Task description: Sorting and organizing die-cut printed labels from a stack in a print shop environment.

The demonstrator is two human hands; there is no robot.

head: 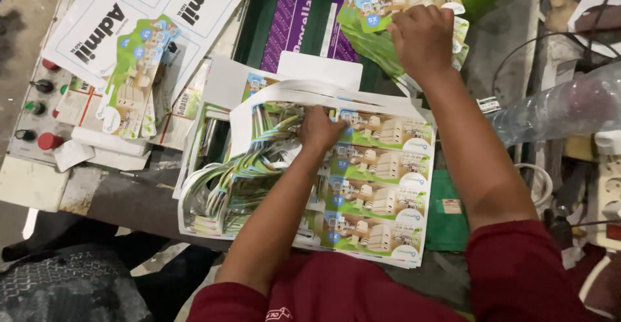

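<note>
Cluttered workbench: left hand [321, 130] pinches the printed sheet [381, 186] beneath its grip; right hand [422, 37] clasps cut cards [388, 5].

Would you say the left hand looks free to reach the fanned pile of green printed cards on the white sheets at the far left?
Probably yes: the left hand only presses on the printed sheet stack, and nothing blocks the way to the pile.

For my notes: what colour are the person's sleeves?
Dark red sleeves, seen in the head view.
</note>
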